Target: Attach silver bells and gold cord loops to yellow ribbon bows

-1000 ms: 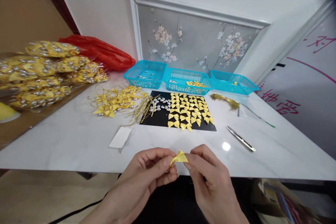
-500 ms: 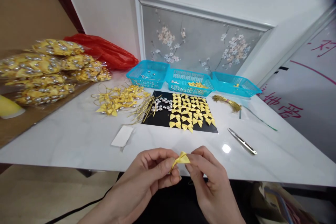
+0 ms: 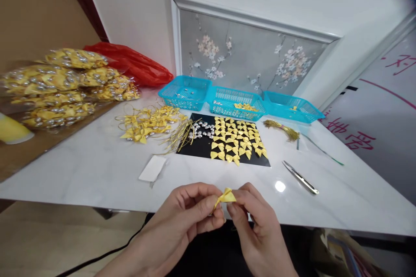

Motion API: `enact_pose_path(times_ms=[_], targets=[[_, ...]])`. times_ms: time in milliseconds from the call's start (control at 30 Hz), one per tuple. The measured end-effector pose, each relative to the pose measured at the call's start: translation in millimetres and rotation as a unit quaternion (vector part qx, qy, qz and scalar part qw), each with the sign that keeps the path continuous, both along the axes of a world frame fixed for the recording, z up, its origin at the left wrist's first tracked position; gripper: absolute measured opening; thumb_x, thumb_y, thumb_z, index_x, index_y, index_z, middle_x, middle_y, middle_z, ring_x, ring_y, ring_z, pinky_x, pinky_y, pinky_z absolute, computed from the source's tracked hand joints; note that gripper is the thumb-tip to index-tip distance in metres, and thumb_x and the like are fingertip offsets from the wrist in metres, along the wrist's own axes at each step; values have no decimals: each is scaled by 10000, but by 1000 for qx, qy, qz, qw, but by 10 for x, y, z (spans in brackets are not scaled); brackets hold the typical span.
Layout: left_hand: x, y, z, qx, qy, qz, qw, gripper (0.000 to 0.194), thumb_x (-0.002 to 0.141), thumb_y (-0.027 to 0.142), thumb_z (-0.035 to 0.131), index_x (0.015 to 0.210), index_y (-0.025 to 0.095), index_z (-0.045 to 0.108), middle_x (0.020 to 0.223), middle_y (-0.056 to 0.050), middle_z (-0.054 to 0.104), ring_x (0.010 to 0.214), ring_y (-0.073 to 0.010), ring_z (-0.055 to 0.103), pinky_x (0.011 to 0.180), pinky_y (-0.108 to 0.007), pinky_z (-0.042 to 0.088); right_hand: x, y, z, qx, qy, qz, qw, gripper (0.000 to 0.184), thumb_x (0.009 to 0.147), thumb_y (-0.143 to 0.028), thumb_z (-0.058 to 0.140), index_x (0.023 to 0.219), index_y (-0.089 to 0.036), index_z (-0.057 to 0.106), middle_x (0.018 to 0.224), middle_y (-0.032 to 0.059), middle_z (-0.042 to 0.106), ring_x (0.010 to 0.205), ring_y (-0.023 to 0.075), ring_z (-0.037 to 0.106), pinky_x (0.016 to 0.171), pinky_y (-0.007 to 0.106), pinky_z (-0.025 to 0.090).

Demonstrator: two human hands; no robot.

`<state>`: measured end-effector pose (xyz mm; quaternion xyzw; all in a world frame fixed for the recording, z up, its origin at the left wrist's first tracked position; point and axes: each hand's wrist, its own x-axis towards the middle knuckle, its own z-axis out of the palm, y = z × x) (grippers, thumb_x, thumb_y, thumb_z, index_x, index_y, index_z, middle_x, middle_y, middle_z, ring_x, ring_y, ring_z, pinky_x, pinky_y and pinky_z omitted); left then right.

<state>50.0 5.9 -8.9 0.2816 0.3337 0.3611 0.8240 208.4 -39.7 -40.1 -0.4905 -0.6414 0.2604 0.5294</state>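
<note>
Just past the table's front edge, a yellow ribbon bow (image 3: pixel 226 196) is held up between both hands. My left hand (image 3: pixel 191 212) pinches its left side between thumb and fingers. At the bow's right end, my right hand (image 3: pixel 255 212) is closed, its thumb and forefinger touching the ribbon; what lies behind those fingertips is hidden. Beyond the hands is a black mat (image 3: pixel 195 149), bearing rows of yellow bows (image 3: pixel 232 138) and a cluster of silvery beads (image 3: pixel 203 129). Gold cords (image 3: pixel 180 136) lie across the mat's left edge, beside a heap of tied yellow bows (image 3: pixel 146 123).
Blue baskets (image 3: pixel 235 114) line the back wall. Bagged bows (image 3: pixel 55 80) and a red plastic bag (image 3: pixel 130 67) are at left. Small scissors or snips (image 3: pixel 300 177), a gold cord bundle (image 3: pixel 282 130) and a green strip (image 3: pixel 321 150) lie right. A white card (image 3: pixel 152 168) lies left of centre.
The camera view has shifted slightly. Both hands keep nearly the same hold on the bow, and my right thumb has moved slightly left and up.
</note>
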Motion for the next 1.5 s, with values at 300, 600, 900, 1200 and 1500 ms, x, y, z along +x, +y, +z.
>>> enact_pose_path(times_ms=[300,600,900,1200,1500], targets=[[17,1,56,6,2,-3,1000,143,708,232,864,771,140,773,704,-10,718,658,-87,661,700,-181,597,-52,6,-37,-12,34,10,999,203,991,-204,450,968,-226,650,782,-4,530,669,132,516,582,240,420],[12,5,35,0,-3,-1,1000,134,713,229,862,773,148,773,724,-4,729,670,-81,669,706,-176,600,-72,12,-75,-33,56,12,998,198,995,-217,450,892,-227,619,770,-10,495,662,130,486,587,249,391],[0,-4,16,5,-2,0,1000,108,737,217,846,789,158,773,736,-1,746,673,-77,678,703,-159,592,-68,15,-122,-41,63,30,997,156,991,-196,442,899,-241,561,802,-11,493,694,136,485,614,244,403],[1,8,0,56,53,-11,997,143,751,280,829,812,162,774,766,-6,739,708,-95,661,742,-193,577,-68,6,-130,-9,37,11,999,183,1000,-200,446,856,-234,554,764,-22,472,655,120,467,576,222,383],[0,17,-46,130,117,-16,984,131,803,317,759,819,189,775,713,9,709,704,-110,629,722,-200,540,-78,36,-164,-32,55,11,998,147,987,-215,486,883,-235,587,776,-12,568,688,125,559,620,220,464]])
